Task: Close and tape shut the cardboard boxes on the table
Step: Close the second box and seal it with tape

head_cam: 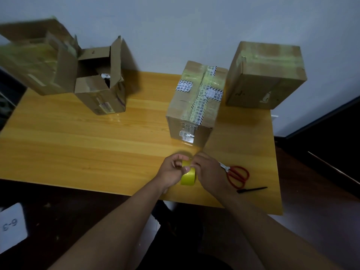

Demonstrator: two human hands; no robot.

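A yellow tape roll (188, 177) stands near the table's front edge. My left hand (172, 170) grips its left side, thumb on the rim. My right hand (207, 168) pinches at the top of the roll, right beside the left thumb. Behind the hands a closed box (194, 103) carries clear tape and striped printed strips. A second closed box (265, 75) stands at the back right. At the back left an open box (101, 82) has its flaps up, and a bigger box (33, 55) with loose flaps sits beside it.
Red-handled scissors (236, 175) lie just right of my right hand, and a black pen (252, 190) lies near the front edge. The wooden table (78, 137) ends against a pale wall. A white card marked 6-3 (11, 227) is low on the left.
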